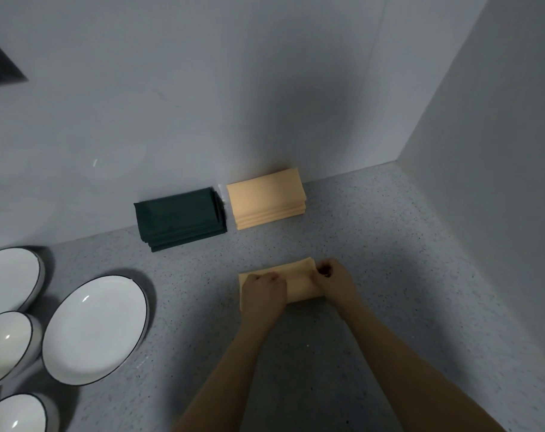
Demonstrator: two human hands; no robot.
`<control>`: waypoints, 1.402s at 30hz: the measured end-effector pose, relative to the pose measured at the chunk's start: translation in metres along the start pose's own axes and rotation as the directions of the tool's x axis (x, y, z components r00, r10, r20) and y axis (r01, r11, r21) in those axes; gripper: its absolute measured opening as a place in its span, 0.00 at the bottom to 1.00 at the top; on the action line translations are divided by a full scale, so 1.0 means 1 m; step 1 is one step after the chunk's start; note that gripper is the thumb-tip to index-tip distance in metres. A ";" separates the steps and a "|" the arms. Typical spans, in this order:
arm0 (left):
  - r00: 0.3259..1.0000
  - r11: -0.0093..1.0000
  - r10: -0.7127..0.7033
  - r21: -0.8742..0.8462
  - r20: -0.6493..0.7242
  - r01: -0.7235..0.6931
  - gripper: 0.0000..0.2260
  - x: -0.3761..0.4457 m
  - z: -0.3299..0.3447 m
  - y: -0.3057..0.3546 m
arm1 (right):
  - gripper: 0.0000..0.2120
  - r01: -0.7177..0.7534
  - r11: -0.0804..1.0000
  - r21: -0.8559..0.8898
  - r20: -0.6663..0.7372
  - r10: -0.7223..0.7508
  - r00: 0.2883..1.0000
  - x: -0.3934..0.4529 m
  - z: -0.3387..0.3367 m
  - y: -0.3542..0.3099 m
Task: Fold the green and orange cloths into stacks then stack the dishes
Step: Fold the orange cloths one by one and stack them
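Orange cloth (299,283), partly folded, lies on the speckled grey desk (374,244) under both hands. Left hand (263,286) grips its left end with curled fingers, while right hand (335,280) pinches its right end, the cloth spanning between them. Beyond, against the wall (202,104), a folded green stack (179,218) sits just beside a folded orange stack (265,198). Well apart to the left, four white dishes with dark rims, the largest (95,330) nearest the hands, rest unstacked on the desk.
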State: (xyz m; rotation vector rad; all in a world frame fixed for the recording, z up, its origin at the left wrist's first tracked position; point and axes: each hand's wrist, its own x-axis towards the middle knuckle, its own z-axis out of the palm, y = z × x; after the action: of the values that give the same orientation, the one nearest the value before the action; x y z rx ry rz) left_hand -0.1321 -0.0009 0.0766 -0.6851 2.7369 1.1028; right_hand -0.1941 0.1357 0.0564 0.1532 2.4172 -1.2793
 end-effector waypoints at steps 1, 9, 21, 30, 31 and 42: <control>0.985 0.989 -0.113 -0.081 0.127 0.124 0.13 0.003 0.000 0.004 | 0.08 -0.011 0.998 0.067 0.013 0.010 1.000 -0.003 -0.003 -0.004; 0.865 0.526 -0.331 -0.687 0.377 0.501 0.18 0.002 -0.035 0.049 | 0.09 0.071 0.833 0.549 0.088 -0.142 0.986 -0.035 -0.019 -0.050; 0.911 0.231 -0.208 -0.887 0.357 0.401 0.13 0.010 -0.079 0.022 | 0.11 0.497 0.867 0.029 -0.132 -0.489 0.862 -0.040 -0.018 -0.079; 0.884 0.359 -0.148 -0.808 0.444 0.467 0.12 0.048 -0.129 0.015 | 0.21 -0.017 0.888 0.460 0.242 -0.107 0.964 0.020 -0.036 -0.099; 0.881 0.354 -0.152 -0.808 0.447 0.471 0.12 0.053 -0.132 0.016 | 0.19 -0.048 0.879 0.474 0.281 -0.099 0.955 0.025 -0.036 -0.100; 0.986 0.878 -0.107 -0.478 -0.130 0.032 0.23 0.114 -0.103 0.027 | 0.15 0.191 0.977 0.097 -0.099 -0.181 0.978 0.084 -0.018 -0.116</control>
State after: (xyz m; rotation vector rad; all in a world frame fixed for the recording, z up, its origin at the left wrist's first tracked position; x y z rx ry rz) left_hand -0.2399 -0.0959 0.1390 -0.9520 2.5392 1.8012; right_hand -0.3084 0.0758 0.1217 0.0140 2.4881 -1.5154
